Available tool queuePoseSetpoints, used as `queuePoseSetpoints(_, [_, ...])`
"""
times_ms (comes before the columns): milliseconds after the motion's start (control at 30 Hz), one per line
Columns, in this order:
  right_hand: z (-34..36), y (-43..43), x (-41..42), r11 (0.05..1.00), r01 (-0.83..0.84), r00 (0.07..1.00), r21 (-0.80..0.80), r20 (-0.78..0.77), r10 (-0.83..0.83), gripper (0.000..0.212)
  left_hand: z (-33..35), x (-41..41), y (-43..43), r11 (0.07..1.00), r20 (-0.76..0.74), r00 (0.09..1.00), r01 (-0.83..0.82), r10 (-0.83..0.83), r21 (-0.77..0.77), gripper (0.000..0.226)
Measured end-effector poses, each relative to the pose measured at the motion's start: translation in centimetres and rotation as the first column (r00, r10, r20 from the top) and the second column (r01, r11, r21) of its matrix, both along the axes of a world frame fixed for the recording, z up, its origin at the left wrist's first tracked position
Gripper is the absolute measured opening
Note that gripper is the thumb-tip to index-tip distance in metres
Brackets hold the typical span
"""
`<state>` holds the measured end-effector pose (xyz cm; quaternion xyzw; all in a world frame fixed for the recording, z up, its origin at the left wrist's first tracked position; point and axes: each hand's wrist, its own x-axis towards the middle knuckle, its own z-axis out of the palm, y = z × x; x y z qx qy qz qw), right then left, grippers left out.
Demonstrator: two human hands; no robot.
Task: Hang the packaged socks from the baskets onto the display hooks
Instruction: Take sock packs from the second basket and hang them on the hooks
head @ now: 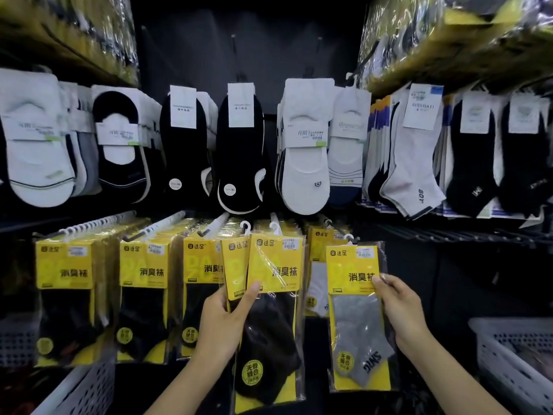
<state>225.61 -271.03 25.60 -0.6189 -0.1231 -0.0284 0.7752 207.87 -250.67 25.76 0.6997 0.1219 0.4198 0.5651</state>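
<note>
Head view: nearest, the right hand [401, 307] pinches the right edge of the grey sock pack [359, 313]. Left of this pack, the left hand [221, 319] grips two black sock packs [270, 265] together. A white basket [490, 327] stands right of the grey pack. Just above the pack is a display hook [330, 223]; I cannot tell if the hanger is already on it. I judge the hanging step is in hand. Next, the hanger must slide along the prong.
</note>
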Motion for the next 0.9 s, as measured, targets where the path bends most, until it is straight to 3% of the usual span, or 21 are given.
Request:
queuePoseSetpoints(133, [-0.5,1.2,2.2,0.999,0.053,0.989,-0.003,-0.135,-0.053,0.006,0.2,0.2,-0.5,1.000,0.004,1.000,0.011,-0.011,-0.009,0.018])
queuePoseSetpoints(300, [-1.8,1.1,3.0,0.962,0.274,0.924,0.011,-0.280,-0.260,0.015,-0.2,0.3,-1.4,0.998,0.009,0.999,0.040,-0.040,-0.056,0.027])
queuePoseSetpoints(367, [-1.7,0.8,1.6,0.978,0.205,0.950,0.035,-0.248,-0.190,0.014,-0.5,0.3,-2.1,0.995,0.019,0.997,0.074,-0.073,-0.070,0.025])
queuePoseSetpoints(467, [-0.9,1.1,-1.9,0.992,-0.115,0.982,0.045,-0.144,0.121,0.017,-1.0,0.7,-3.4,0.984,0.040,0.991,0.129,-0.125,-0.123,0.027])
queuePoseSetpoints(600, [0.4,1.2,-5.7,0.916,-0.394,0.917,-0.071,0.029,0.397,0.032,-1.7,1.7,-5.1,0.973,0.031,0.986,0.168,-0.165,-0.159,0.030])
queuePoseSetpoints(700, [0.6,1.1,-6.5,0.919,-0.393,0.918,-0.036,0.037,0.394,0.035,-2.0,2.1,-5.9,0.972,0.021,0.985,0.174,-0.173,-0.156,0.035])
queuePoseSetpoints(900, [0.3,-0.8,-4.7,0.957,-0.290,0.957,-0.005,-0.013,0.290,0.019,-2.2,1.9,-5.5,0.983,0.029,0.990,0.140,-0.137,-0.121,0.027])
